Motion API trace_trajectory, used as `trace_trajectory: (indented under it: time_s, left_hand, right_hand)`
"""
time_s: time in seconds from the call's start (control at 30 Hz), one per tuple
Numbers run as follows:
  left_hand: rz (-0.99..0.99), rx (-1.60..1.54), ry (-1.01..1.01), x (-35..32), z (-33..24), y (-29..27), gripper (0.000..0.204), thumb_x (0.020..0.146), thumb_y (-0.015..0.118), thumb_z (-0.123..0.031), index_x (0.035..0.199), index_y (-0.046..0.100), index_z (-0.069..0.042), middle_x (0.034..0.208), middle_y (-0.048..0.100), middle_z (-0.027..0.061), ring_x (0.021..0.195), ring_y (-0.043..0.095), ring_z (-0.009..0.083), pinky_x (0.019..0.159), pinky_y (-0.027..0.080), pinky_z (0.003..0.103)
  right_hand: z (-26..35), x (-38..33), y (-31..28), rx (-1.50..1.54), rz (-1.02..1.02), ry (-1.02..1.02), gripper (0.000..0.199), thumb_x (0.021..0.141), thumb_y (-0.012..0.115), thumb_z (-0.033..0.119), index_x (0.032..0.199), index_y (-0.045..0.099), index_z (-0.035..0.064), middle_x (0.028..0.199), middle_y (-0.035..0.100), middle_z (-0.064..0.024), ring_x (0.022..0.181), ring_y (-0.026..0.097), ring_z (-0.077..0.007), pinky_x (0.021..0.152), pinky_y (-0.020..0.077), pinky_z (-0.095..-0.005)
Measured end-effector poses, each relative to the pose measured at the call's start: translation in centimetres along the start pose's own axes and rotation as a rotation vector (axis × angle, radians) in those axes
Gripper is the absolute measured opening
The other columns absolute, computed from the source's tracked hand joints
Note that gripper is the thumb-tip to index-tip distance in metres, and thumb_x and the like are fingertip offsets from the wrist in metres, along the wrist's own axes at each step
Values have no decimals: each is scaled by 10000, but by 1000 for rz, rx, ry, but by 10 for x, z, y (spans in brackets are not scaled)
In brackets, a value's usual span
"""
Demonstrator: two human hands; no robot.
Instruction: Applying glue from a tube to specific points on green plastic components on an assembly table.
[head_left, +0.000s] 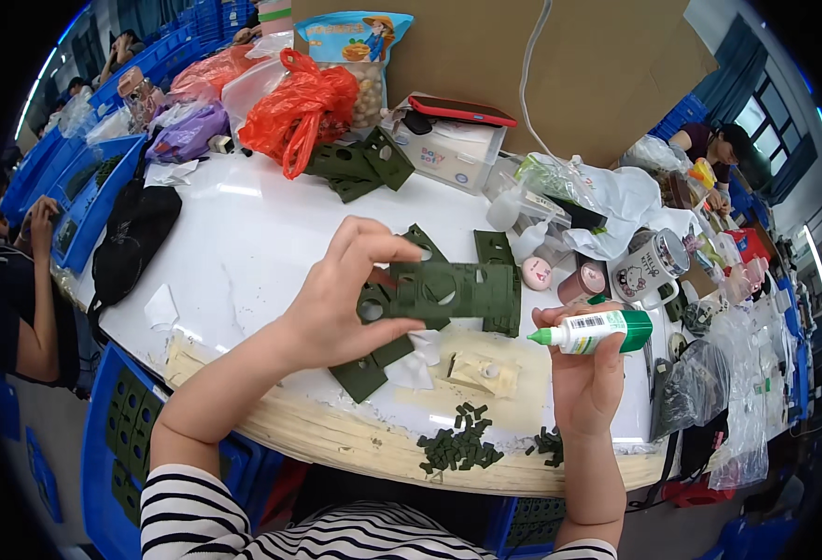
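- The left hand had its thumb and forefinger clamped on opposite edges of a dark-green cut-out piece, near its left end; the piece was above the middle of the table, its outline partly blurred.
- The right hand had its fingers curled around a glue bottle, the green nozzle pointing left toward the piece; whether the nozzle was capped could not be told.
- More green panels lay under and around the left hand, some overlapping. A cream block sat between them and the near edge.
- A heap of small green strips lay on the table's near edge, with a smaller heap to its right, beside the right wrist.
- Gripped at one end only, the piece could have twisted or slipped if knocked at its free end.
- An uncapped nozzle could have dripped onto the piece or tabletop if the bottle was squeezed or tipped.
- A low sweep of the right wrist could have pushed strips over the near edge.
- The white mug toward the right edge stood close enough to be bumped if the bottle swung back.
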State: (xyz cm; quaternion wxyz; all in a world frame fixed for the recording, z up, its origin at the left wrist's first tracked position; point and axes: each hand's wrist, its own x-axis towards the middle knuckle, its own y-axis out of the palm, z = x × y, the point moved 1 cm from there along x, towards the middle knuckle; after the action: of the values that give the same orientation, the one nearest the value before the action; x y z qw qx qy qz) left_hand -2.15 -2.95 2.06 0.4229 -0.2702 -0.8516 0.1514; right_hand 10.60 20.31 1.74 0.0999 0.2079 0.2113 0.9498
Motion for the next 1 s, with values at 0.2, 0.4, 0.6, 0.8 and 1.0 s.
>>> trace_trajectory:
  time_s: [0.2,0.4,0.6,0.8,1.0]
  left_hand:
    - [39,2,233,-11,-7,14,667,629,833,-63,1154,422,-39,995,482,130,966,600,283,731,549,331]
    - [12,48,298,-12,-17,12,720,660,799,-82,1280,446,7,1269,486,231,1038,582,316,867,515,337]
    - [18,20,255,-17,-20,16,684,664,765,-77,1267,468,50,1232,512,199,1055,556,327,868,482,376]
    - [-3,-78,224,-23,-16,24,621,652,791,-97,1202,526,17,1178,545,169,1026,563,287,822,472,360]
    - [-32,-68,232,-19,-15,26,559,647,818,-130,1129,569,2,1102,617,130,948,606,270,810,476,359]
  right_hand:
    - [-6,-4,6,27,126,90,450,877,584,444,1042,461,44,985,594,-148,1027,570,-305,957,402,-448]
    - [-3,-9,12,-78,65,55,502,864,574,494,1000,446,28,900,542,-123,909,570,-270,902,459,-420]
    - [1,-10,11,-71,72,9,505,867,566,506,999,442,34,885,525,-109,891,569,-248,873,470,-386]
    - [-1,-15,15,-51,88,41,521,850,578,523,991,438,41,875,522,-107,877,567,-240,855,474,-375]
    - [5,-15,17,-60,110,33,517,853,573,521,994,436,42,882,526,-111,884,573,-255,854,470,-379]
